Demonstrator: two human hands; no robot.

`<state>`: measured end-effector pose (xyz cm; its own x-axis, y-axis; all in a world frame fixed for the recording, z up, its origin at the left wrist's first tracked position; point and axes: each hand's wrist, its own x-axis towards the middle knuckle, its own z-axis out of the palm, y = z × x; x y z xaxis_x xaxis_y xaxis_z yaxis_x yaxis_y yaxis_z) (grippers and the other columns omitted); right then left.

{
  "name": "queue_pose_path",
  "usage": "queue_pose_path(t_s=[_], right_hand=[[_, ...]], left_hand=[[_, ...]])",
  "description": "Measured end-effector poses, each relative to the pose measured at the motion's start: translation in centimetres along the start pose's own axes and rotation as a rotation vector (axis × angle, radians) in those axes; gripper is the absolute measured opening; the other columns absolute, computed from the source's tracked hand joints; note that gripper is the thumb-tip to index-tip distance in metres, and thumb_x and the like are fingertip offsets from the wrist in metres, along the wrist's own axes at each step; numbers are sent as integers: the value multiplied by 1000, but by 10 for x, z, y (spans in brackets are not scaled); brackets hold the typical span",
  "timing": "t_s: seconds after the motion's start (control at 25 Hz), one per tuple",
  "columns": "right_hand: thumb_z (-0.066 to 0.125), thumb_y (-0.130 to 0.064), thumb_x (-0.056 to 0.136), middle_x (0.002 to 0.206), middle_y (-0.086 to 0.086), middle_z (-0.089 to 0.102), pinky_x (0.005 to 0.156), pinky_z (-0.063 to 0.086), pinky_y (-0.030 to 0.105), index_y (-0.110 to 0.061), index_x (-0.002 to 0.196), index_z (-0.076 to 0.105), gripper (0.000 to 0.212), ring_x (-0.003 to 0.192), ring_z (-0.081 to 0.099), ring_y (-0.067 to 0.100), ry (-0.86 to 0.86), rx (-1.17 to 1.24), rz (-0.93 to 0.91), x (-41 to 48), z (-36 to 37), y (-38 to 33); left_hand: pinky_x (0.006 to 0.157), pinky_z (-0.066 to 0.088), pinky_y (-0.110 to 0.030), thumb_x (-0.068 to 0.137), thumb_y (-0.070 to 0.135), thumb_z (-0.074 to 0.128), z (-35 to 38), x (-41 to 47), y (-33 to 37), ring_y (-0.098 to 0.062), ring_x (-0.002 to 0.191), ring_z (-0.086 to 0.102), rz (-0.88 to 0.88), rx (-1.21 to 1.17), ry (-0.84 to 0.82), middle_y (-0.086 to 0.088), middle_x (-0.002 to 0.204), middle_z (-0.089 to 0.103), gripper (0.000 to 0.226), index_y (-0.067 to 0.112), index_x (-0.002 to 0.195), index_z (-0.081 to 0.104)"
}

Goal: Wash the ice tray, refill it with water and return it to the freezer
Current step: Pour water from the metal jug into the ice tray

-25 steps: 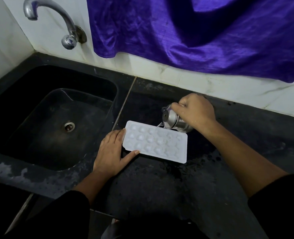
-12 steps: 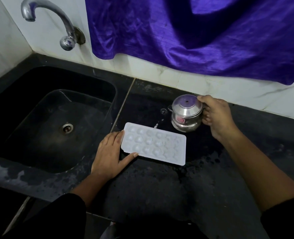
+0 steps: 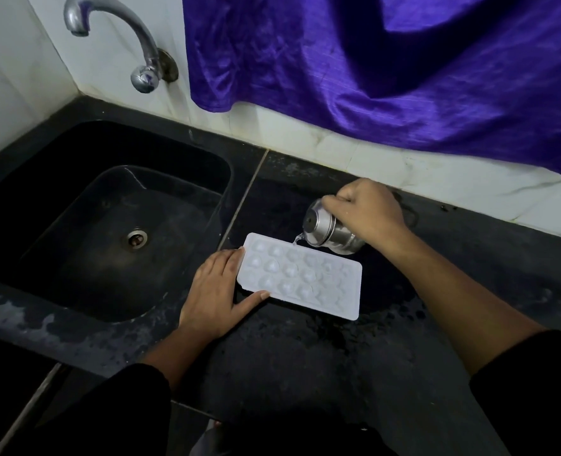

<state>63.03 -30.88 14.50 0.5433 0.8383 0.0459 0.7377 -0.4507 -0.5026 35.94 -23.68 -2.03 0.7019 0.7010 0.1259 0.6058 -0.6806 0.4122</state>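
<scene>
My right hand [image 3: 368, 213] grips the tilted steel kettle [image 3: 330, 230]; my left hand [image 3: 218, 291], fingers flat, steadies the ice tray [image 3: 302, 276] at centre frame. I'd pour slowly, cell by cell.

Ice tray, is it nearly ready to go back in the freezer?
Not yet. Washing seems done: the ice tray lies on the wet counter, out of the sink. Filling is in hand: the right hand tips a steel pot, water trickling onto the tray's far edge, while the left hand steadies it. Left: filling the cups, then the freezer.
</scene>
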Motion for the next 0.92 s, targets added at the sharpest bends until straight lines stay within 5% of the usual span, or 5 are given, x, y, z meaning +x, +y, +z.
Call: queue_pose_path(t_s=[0.32,0.72,0.92], right_hand=[[65,-38,89,44,-3,36,50,29,29,-13,49,46,51,43,39,16,10,-80,-31,3,9,-9],[65,-24,95,46,-7,31,41,21,22,-24,51,54,46,41,25,9,50,1046,329,-5,-17,20],[70,-22,93,44,-9,40,47,31,22,-16,55,54,42,42,37,7,55,771,173,9,-8,-9]], left_hand=[[123,30,-45,90,85,43,0,0,-1,-21,148,34,-11,3,-14,0,158,42,98,16,159,34],[122,32,-46,90,85,43,1,1,-1,-21,148,36,-9,15,-17,0,159,42,98,15,158,35],[122,31,-46,90,84,43,0,1,0,-22,148,36,-13,17,-17,-1,159,42,98,15,158,35]])
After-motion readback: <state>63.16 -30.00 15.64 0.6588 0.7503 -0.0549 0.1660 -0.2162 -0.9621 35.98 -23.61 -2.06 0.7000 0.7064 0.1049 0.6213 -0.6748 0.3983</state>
